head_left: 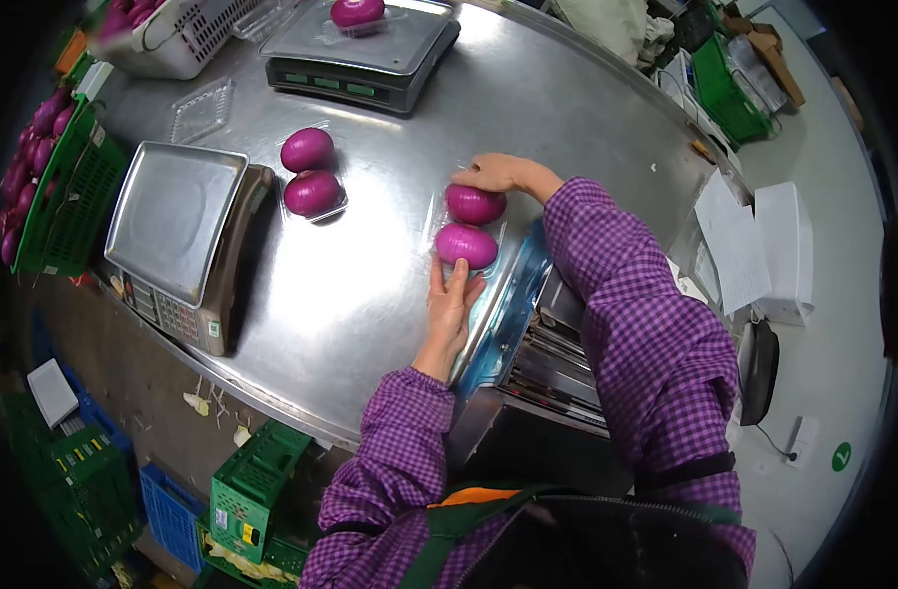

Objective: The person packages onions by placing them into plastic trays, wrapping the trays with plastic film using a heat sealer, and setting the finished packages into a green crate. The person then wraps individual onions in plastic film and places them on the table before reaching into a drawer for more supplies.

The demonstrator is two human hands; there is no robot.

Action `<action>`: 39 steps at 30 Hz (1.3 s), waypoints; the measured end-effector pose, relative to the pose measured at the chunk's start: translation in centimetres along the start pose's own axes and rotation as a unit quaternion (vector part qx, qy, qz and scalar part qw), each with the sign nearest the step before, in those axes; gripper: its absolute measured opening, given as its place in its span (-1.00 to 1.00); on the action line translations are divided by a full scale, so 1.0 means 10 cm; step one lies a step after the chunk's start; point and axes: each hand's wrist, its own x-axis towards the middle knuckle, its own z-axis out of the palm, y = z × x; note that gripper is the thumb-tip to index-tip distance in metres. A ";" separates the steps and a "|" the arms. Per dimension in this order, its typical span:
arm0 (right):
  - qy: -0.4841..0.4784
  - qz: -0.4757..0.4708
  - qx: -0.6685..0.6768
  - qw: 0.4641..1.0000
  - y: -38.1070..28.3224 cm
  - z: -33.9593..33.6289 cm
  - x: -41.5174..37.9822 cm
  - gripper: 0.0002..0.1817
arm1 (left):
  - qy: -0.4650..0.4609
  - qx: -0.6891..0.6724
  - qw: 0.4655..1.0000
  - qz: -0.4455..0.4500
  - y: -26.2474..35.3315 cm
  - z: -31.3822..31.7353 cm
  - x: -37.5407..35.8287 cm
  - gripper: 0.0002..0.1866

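Note:
Two purple onions sit together on a clear plastic tray (431, 218) on the steel table (370, 294). My right hand (488, 173) rests on the far onion (474, 205), fingers curved over its top. My left hand (451, 294) touches the near onion (465, 244) from below, with its fingers against the tray's near edge. Cling film stretches under the tray towards the blue wrapping machine (508, 314) at my right.
A second tray with two purple onions (309, 175) lies left of my hands. One scale (179, 236) stands at the left, another scale (365, 49) with an onion at the back. An empty clear tray (201, 108), a white basket (184, 34) and green crates (61, 187) of onions line the far side.

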 end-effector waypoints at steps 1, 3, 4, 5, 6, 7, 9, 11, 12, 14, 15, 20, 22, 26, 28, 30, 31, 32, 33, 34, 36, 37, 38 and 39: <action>0.001 0.003 0.002 1.000 -0.06 -0.05 -0.10 -0.15 | 0.003 0.005 1.000 0.016 0.02 -0.02 -0.01 -0.20; 0.024 -0.037 0.002 0.999 -0.23 -0.18 -0.42 -0.14 | 0.004 -0.002 0.998 0.057 0.12 -0.06 -0.06 -0.12; 0.028 -0.037 0.007 0.999 -0.25 -0.23 -0.54 -0.14 | 0.008 0.019 0.998 0.061 0.21 -0.06 -0.10 -0.13; 0.092 -0.049 0.022 0.994 -0.27 -0.26 -0.67 -0.16 | 0.011 0.040 0.997 0.064 0.32 -0.04 -0.16 -0.14; 0.157 -0.059 0.038 0.985 -0.28 -0.29 -0.82 -0.19 | 0.004 0.065 0.995 0.075 0.42 0.00 -0.22 -0.14; 0.162 -0.054 0.044 0.984 -0.29 -0.34 -1.04 -0.19 | -0.004 0.090 0.992 0.084 0.53 0.06 -0.28 -0.14; 0.255 -0.027 0.131 0.958 -0.25 -0.45 -1.56 -0.21 | -0.042 0.156 0.979 0.125 0.75 0.30 -0.45 -0.16; 0.309 0.013 0.150 0.939 -0.09 -0.44 -2.15 -0.24 | -0.085 0.229 0.962 0.119 0.89 0.66 -0.66 -0.17; 0.351 0.045 0.164 0.921 0.03 -0.39 -2.45 -0.28 | -0.109 0.256 0.954 0.116 0.89 0.84 -0.76 -0.19; 0.372 0.087 0.215 0.898 0.38 -0.21 -3.01 -0.24 | -0.165 0.307 0.934 0.082 0.74 1.14 -0.85 -0.19; 0.380 0.117 0.263 0.879 0.56 -0.08 -3.27 -0.19 | -0.204 0.351 0.912 0.053 0.62 1.27 -0.89 -0.19; 0.403 0.206 0.305 0.838 1.43 0.79 -4.16 -0.25 | -0.267 0.484 0.832 -0.037 -0.24 1.83 -0.95 -0.22; 0.368 0.247 0.350 0.825 1.58 1.02 -4.40 -0.26 | -0.282 0.528 0.800 -0.046 -0.50 1.97 -1.01 -0.21; 0.389 0.241 0.380 0.803 1.80 1.20 -4.62 -0.25 | -0.292 0.590 0.752 -0.042 -0.79 2.12 -1.10 -0.24; 0.390 0.236 0.390 0.800 1.87 1.21 -4.65 -0.24 | -0.288 0.570 0.768 -0.059 -0.84 2.16 -1.10 -0.08; 0.376 0.228 0.403 0.803 1.94 1.25 -4.64 -0.25 | -0.278 0.565 0.775 -0.057 -0.88 2.13 -1.12 -0.12; 0.378 0.224 0.405 0.802 1.96 1.27 -4.65 -0.25 | -0.267 0.556 0.785 -0.055 -0.87 2.13 -1.15 -0.15; 0.392 0.210 0.420 0.791 1.96 1.31 -4.67 -0.28 | -0.265 0.559 0.784 -0.053 -0.84 2.10 -1.18 -0.15; 0.406 0.196 0.435 0.780 1.96 1.35 -4.70 -0.31 | -0.264 0.538 0.800 -0.042 -0.81 2.06 -1.24 -0.21; 0.404 0.194 0.437 0.780 1.96 1.42 -4.76 -0.31 | -0.262 0.516 0.815 -0.032 -0.76 2.01 -1.29 -0.27; 0.479 0.191 0.314 0.797 1.98 1.60 -5.00 -0.42 | -0.262 0.568 0.780 0.015 -0.56 1.83 -1.38 -0.33; 0.466 0.223 0.286 0.807 1.87 1.63 -5.19 -0.48 | -0.262 0.616 0.740 0.061 -0.45 1.73 -1.44 -0.39; 0.452 0.254 0.256 0.816 1.76 1.66 -5.37 -0.54 | -0.219 0.683 0.691 0.091 -0.34 1.62 -1.51 -0.45; 0.453 0.253 0.257 0.815 1.72 1.79 -5.44 -0.54 | -0.174 0.743 0.635 0.122 -0.26 1.54 -1.60 -0.50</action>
